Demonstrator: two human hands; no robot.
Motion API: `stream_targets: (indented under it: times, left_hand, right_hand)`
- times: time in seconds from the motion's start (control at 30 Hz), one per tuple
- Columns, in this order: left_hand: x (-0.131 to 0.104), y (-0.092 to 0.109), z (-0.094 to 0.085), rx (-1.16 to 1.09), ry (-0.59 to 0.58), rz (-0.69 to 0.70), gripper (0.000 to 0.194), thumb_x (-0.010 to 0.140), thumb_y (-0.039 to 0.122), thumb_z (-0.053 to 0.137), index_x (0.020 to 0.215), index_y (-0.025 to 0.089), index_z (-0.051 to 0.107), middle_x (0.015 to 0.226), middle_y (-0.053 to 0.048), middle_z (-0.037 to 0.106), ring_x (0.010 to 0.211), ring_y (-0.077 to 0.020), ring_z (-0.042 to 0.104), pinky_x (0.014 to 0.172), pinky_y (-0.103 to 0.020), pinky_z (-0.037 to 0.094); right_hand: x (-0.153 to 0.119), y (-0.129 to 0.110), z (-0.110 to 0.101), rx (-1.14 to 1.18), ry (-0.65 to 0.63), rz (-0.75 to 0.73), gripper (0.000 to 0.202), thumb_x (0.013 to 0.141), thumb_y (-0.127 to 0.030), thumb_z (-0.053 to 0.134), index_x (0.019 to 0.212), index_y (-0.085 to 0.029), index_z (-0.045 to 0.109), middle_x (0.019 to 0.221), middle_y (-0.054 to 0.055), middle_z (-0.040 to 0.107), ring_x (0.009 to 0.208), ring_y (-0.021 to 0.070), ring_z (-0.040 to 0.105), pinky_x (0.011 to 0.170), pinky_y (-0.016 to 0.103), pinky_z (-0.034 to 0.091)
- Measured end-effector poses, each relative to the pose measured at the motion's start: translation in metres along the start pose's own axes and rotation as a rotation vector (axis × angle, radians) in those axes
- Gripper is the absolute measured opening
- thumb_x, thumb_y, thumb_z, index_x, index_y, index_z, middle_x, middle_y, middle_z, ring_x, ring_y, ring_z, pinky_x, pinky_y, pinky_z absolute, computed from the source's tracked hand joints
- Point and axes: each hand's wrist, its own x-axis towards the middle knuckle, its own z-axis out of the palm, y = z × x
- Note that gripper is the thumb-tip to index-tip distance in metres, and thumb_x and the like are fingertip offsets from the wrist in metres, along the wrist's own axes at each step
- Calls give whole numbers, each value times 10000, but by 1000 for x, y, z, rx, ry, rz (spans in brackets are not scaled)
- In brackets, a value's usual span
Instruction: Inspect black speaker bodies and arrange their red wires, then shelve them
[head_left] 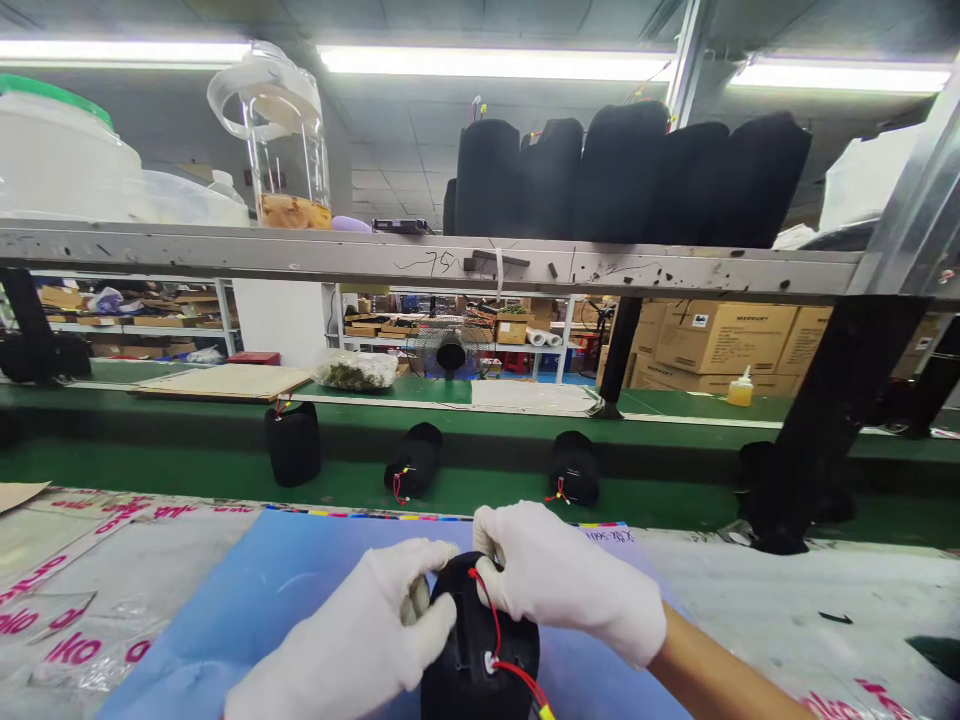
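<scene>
A black, cloth-like covered cylinder (454, 685) with red wires (525, 677) stands at the bottom middle, tilted so its wired side faces me. My left hand (382, 625), in a white glove, grips its left edge between thumb and fingers. Also gloved, my right hand (551, 570) pinches the upper right edge, close to where a red wire meets the black cover. Whether the fingertips hold the wire itself or only the cover is hidden. A small white connector (490, 662) sits on the cylinder's face. Beneath lies a blue sheet (247, 610).
Similar black cylinders (292, 445) rest on the green conveyor belt (495, 475) behind the sheet. A metal shelf (337, 250) crosses above, carrying a glass jar (289, 160) and more black cylinders (487, 180). A dark post (840, 420) rises at the right.
</scene>
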Motion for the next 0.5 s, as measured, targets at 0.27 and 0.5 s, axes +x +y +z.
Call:
stream_targets:
  times: [0.27,0.5]
  left_hand:
    - [10,-6,14,21,139,55,274,948,302,439,826,208,666,797,-1,697,738,-159,622,679,-233,485]
    - [19,-12,18,152,162,87,212,881,230,484,822,206,687,822,-27,716,744,-172,615,729,-263,467]
  right_hand:
    - [-13,-9,1,-67,54,-119,167,829,-256,538,761,-188,674,706,38,700,569,141,518,547,249,317]
    - [-42,30,-24,437,-53,-210,318,887,-267,554,1175,-237,683,982,30,743,834,184,655,713,263,512]
